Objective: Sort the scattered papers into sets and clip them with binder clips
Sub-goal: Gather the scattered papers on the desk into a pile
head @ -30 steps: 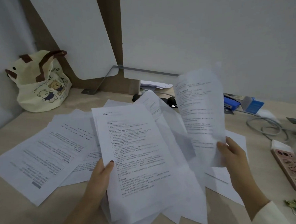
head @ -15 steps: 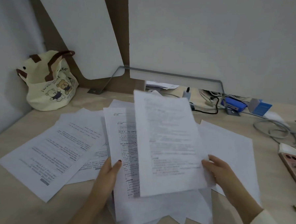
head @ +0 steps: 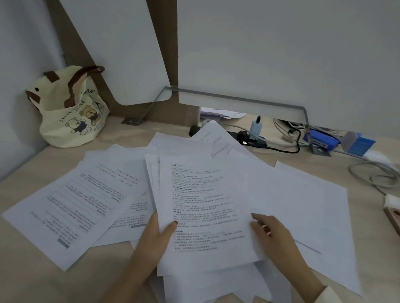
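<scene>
Several printed sheets form a stack (head: 203,209) at the middle of the desk (head: 14,269). The left hand (head: 155,239) holds the stack's lower left edge, thumb on top and fingers underneath. The right hand (head: 273,234) rests on the stack's right edge, fingers relaxed and flat, gripping nothing. More printed papers (head: 76,202) lie fanned out left of the stack, partly under it. Blank sheets (head: 307,203) spread to its right. Behind the stack to the left stands a cloth bag (head: 73,112). Behind it to the right lie a power strip (head: 259,143) and a grey cable (head: 378,172). A phone (head: 399,222) lies far right of the stack.
</scene>
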A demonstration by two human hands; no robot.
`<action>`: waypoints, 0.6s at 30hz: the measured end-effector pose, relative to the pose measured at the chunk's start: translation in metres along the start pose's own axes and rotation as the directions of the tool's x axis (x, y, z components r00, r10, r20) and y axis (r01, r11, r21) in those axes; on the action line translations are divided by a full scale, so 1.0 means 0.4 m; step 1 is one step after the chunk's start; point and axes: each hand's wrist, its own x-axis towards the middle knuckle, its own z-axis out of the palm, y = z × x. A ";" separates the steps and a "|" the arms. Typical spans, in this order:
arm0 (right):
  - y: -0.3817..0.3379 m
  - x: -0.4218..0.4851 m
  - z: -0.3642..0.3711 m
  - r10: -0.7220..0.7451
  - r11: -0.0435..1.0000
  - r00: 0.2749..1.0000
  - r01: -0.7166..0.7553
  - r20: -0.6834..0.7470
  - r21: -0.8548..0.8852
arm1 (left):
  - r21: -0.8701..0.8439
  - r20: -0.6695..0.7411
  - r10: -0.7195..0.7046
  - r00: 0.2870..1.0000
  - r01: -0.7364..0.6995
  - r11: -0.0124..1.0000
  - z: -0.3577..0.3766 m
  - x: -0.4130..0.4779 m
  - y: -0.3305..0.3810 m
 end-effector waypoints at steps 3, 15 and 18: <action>0.068 -0.013 -0.038 0.023 0.988 0.988 -0.045 -0.151 -0.145 | 0.066 0.001 0.020 1.000 -0.020 0.998 0.025 -0.006 0.000; 0.122 0.006 -0.083 -0.088 0.833 0.992 0.021 -0.095 -0.553 | 0.044 -0.109 0.078 0.991 -0.074 0.996 0.002 -0.022 -0.004; 0.140 0.011 -0.096 -0.106 0.830 0.993 0.063 -0.046 -0.553 | 0.036 -0.107 0.083 0.991 -0.079 0.996 -0.001 -0.030 -0.004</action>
